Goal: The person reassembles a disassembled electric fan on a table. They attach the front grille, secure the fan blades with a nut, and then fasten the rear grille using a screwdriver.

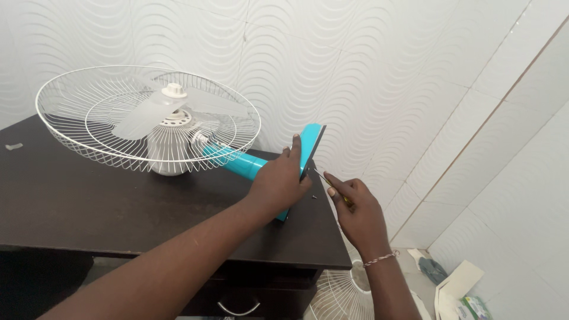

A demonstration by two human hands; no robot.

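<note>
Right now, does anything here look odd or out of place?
Yes. The fan lies tipped over on the dark table, its blades bare because the front grille sits on the floor below. The left hand steadies its teal base while the right hand works a screwdriver at it.

I see a dark wooden table (89,201) against the tiled wall. On it lies a fan (160,124) with a white wire cage and a teal neck and base. A small pale scrap (13,146) sits near the far left edge, well apart from the fan.
</note>
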